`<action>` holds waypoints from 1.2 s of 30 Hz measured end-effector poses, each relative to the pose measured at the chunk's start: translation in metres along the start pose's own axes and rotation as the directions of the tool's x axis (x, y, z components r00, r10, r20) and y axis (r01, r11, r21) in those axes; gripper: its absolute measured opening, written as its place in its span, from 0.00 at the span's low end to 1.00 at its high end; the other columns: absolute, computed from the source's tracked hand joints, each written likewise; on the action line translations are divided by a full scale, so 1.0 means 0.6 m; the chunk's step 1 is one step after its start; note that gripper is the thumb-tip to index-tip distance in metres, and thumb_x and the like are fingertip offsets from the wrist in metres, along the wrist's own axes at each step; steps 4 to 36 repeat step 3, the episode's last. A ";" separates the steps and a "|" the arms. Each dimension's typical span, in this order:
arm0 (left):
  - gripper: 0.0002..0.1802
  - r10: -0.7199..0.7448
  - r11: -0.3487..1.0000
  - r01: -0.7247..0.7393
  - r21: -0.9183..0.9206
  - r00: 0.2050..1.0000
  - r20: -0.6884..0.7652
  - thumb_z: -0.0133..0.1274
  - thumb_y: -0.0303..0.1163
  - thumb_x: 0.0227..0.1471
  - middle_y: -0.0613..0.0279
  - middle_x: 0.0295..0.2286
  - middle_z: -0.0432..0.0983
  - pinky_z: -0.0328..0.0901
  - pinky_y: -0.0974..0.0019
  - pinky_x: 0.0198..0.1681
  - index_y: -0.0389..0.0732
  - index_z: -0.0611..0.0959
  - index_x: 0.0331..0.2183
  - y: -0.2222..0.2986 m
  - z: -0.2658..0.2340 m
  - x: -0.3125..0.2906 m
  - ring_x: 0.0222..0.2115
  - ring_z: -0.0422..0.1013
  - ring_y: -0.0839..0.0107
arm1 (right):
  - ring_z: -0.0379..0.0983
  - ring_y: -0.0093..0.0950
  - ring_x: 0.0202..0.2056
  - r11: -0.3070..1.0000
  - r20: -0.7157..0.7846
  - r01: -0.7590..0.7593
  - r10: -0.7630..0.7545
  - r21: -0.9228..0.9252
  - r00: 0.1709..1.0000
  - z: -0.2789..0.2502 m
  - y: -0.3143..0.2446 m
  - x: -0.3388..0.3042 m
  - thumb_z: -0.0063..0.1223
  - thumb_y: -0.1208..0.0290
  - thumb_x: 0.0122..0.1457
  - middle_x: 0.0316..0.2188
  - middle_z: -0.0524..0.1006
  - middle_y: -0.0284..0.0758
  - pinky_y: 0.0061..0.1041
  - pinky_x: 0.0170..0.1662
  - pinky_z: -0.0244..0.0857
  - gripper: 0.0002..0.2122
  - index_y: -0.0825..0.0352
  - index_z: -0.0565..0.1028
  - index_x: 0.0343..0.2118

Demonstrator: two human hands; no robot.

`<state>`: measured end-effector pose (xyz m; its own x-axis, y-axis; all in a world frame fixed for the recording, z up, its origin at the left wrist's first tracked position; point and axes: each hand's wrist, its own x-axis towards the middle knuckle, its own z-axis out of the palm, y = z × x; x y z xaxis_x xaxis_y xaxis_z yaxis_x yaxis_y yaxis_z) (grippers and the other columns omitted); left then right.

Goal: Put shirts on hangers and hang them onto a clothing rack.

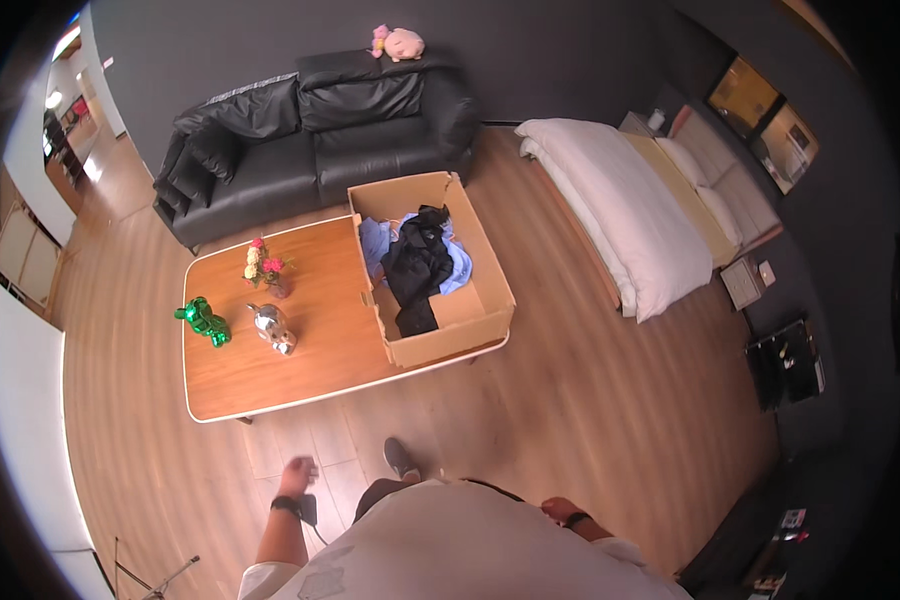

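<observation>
My left hand (298, 476) hangs over the floor in front of the table, slightly blurred. Its fingers are loosely bent and apart, with nothing in them; a dark band and a small dark device are at the wrist. My right hand (557, 510) is low beside my body, also with a dark wristband, its fingers mostly hidden. Neither hand touches the wooden table (315, 375) ahead. An open cardboard box (450, 345) stands on the table's right end. Inside lies a heap of black cloth (417, 262) and light blue cloth (457, 270).
On the table stand a green shiny figurine (204, 322), a silver figurine (272, 328) and a flower vase (278, 287). Behind is a black sofa (270, 170) with pink plush toys (403, 44). A bed (620, 205) stands at right; a thin-legged stand (157, 583) is lower left.
</observation>
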<state>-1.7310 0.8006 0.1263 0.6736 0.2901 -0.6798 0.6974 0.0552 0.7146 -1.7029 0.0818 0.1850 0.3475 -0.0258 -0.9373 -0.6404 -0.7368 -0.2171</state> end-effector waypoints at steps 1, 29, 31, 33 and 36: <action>0.15 0.087 0.989 -0.086 -0.123 0.996 -0.001 0.49 0.38 0.66 0.58 0.38 0.81 0.72 0.65 0.38 0.42 0.79 0.49 0.050 0.023 0.022 0.34 0.78 0.68 | 0.73 0.29 0.22 0.986 -0.048 0.149 -0.146 0.080 0.988 -0.044 0.041 0.071 0.52 0.63 0.60 0.20 0.76 0.36 0.32 0.26 0.65 0.12 0.65 0.75 0.23; 0.16 0.077 0.976 -0.084 -0.202 0.996 -0.041 0.49 0.38 0.66 0.59 0.38 0.82 0.73 0.64 0.38 0.42 0.78 0.50 0.140 0.015 0.047 0.34 0.78 0.66 | 0.73 0.32 0.22 0.925 -0.305 0.375 -0.373 -0.053 0.876 -0.089 -0.102 0.092 0.56 0.64 0.59 0.21 0.76 0.34 0.36 0.27 0.67 0.10 0.62 0.76 0.25; 0.16 0.077 0.976 -0.084 -0.202 0.996 -0.041 0.49 0.38 0.66 0.59 0.38 0.82 0.73 0.64 0.38 0.42 0.78 0.50 0.140 0.015 0.047 0.34 0.78 0.66 | 0.73 0.32 0.22 0.925 -0.305 0.375 -0.373 -0.053 0.876 -0.089 -0.102 0.092 0.56 0.64 0.59 0.21 0.76 0.34 0.36 0.27 0.67 0.10 0.62 0.76 0.25; 0.16 0.077 0.976 -0.084 -0.202 0.996 -0.041 0.49 0.38 0.66 0.59 0.38 0.82 0.73 0.64 0.38 0.42 0.78 0.50 0.140 0.015 0.047 0.34 0.78 0.66 | 0.73 0.32 0.22 0.925 -0.305 0.375 -0.373 -0.053 0.876 -0.089 -0.102 0.092 0.56 0.64 0.59 0.21 0.76 0.34 0.36 0.27 0.67 0.10 0.62 0.76 0.25; 0.16 0.077 0.976 -0.084 -0.202 0.996 -0.041 0.49 0.38 0.66 0.59 0.38 0.82 0.73 0.64 0.38 0.42 0.78 0.50 0.140 0.015 0.047 0.34 0.78 0.66 | 0.73 0.32 0.22 0.925 -0.305 0.375 -0.373 -0.053 0.876 -0.089 -0.102 0.092 0.56 0.64 0.59 0.21 0.76 0.34 0.36 0.27 0.67 0.10 0.62 0.76 0.25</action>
